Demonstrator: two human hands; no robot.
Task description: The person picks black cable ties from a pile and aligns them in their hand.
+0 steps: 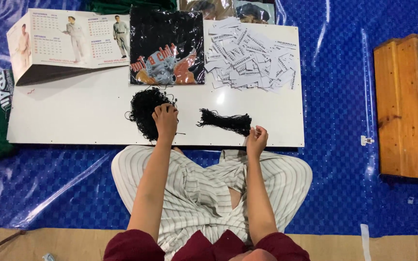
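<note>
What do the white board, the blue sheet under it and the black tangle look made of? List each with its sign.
White board: smooth laminated panel, probably; faint glare.
Blue sheet: woven plastic tarpaulin; grid weave, shiny creases.
Black tangle under the left hand: thin matte cord or string, likely; loose looping strands.

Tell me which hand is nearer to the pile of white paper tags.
Right. The right hand sits at the board's near edge, below the pile of white paper tags; the left hand rests farther left on the tangled black strings.
</note>
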